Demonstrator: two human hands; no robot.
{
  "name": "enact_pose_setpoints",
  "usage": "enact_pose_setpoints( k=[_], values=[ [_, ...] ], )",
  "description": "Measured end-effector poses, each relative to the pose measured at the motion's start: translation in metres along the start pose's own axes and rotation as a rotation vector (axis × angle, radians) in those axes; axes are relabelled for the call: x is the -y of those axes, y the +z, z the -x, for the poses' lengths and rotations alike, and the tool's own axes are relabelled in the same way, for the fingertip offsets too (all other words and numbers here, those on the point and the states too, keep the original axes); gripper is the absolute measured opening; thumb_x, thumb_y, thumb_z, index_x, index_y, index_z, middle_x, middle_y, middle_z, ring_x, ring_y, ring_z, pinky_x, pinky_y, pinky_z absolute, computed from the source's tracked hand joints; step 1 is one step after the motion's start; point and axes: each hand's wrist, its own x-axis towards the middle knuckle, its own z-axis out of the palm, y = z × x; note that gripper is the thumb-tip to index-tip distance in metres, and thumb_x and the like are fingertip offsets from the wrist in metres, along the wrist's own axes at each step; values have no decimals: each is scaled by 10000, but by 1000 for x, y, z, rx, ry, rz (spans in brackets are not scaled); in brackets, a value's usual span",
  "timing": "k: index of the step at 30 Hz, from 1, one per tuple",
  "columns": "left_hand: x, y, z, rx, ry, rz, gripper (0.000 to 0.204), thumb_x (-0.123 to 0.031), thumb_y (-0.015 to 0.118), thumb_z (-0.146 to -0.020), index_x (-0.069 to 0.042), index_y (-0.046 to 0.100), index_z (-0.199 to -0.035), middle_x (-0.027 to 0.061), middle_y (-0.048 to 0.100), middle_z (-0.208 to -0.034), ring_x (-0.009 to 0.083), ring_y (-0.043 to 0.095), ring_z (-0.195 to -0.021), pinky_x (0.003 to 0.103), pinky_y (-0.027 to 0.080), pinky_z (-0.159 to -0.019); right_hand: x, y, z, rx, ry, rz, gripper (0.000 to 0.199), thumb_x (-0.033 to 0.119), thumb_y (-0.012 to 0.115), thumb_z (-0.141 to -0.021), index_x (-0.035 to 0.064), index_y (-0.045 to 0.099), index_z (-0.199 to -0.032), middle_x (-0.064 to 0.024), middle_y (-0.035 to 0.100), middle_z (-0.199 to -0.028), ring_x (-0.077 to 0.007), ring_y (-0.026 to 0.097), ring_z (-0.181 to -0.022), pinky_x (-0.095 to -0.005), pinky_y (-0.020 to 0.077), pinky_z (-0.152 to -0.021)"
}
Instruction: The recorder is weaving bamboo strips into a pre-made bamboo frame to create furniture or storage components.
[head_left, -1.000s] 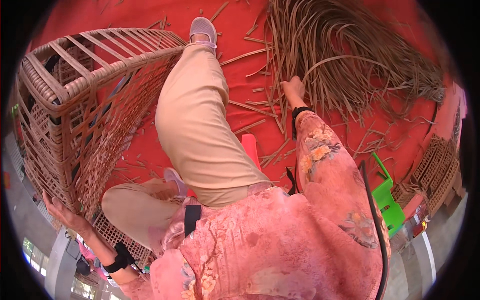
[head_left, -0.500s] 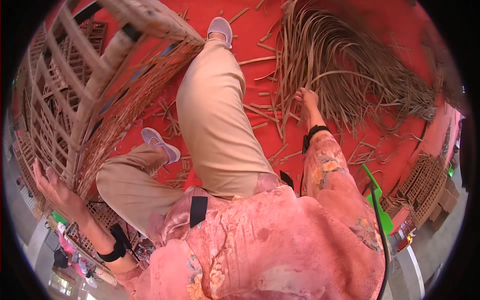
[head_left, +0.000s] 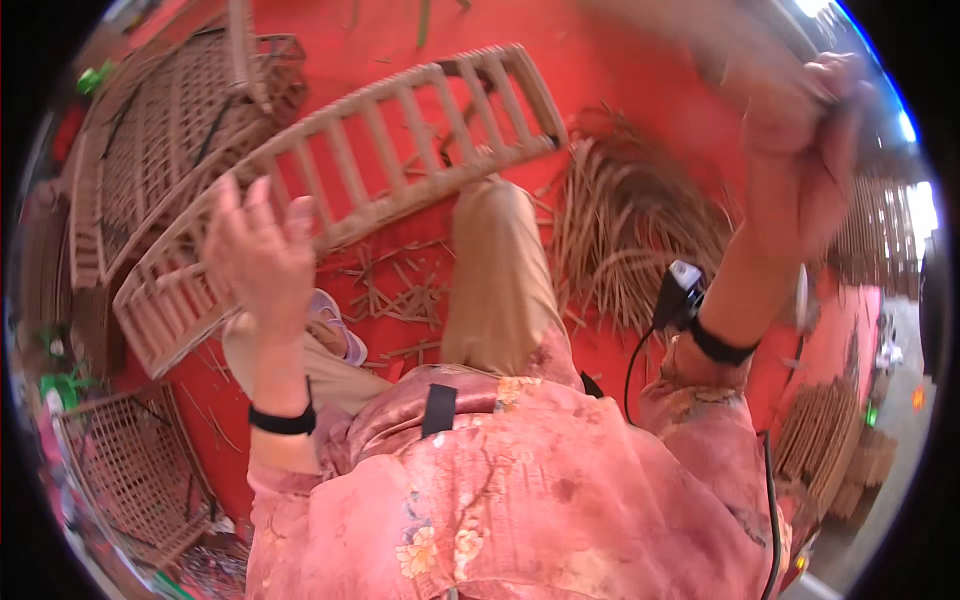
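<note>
Fingers spread and loosely curled, the left hand rests against the lower rail of a tan woven-rattan frame with ladder-like slats, which slants from the left middle of the frame up to the centre top. At the upper right, the right hand is raised and blurred, its fingers clenched around what appears to be a thin tan rattan strand; the blur makes the strand's course hard to follow. Below it, at centre right, a loose pile of tan rattan strips lies on the red floor, with short offcuts scattered beside the person's beige trouser leg. More woven panels sit at the lower left. Judged from this position, good work here calls for a steadier palm grip on the frame rail, so the frame does not swing while the strand is drawn taut and fed squarely between the slats.
</note>
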Motion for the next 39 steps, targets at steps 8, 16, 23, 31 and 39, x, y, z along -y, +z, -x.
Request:
enact_pose_setpoints(
  k=[8,16,23,31,39],
  values=[
    [42,-44,21,-158,-701,1735,434,-364,518,-1034,-10,597,-1271,162,624,-1288,256,556,-1243,383,403,-1073,-232,36,-8,-450,253,279,271,156,520,-1025,40,562,-1266,-147,665,-1200,-286,624,-1176,-385,512,-961],
    [74,-99,71,-64,-769,1726,598,-514,396,-1038,-8,533,-1326,188,618,-1265,275,587,-1181,399,462,-996,-276,7,20,-571,522,76,287,106,483,-1029,9,491,-1298,-172,611,-1278,-305,616,-1183,-421,508,-1012],
    [69,-116,87,188,-765,1288,363,-368,552,-1025,-47,682,-1135,28,664,-958,107,601,-892,266,485,-818,-290,12,28,-554,561,56,319,126,464,-1041,-6,474,-1332,-183,607,-1285,-300,617,-1181,-407,519,-983],
    [50,-114,81,219,-824,1379,303,-295,537,-1036,-32,687,-1055,7,654,-943,64,563,-749,225,468,-674,-307,27,44,-519,667,-134,353,159,434,-1057,-33,474,-1350,-189,565,-1327,-289,597,-1199,-365,552,-975],
    [34,-121,86,112,-709,1348,259,-287,575,-1019,-42,648,-1059,5,630,-958,40,547,-753,202,454,-657,-322,52,53,-463,741,-167,381,242,446,-1067,-3,495,-1354,-150,586,-1305,-235,593,-1187,-347,541,-939]
  ],
)
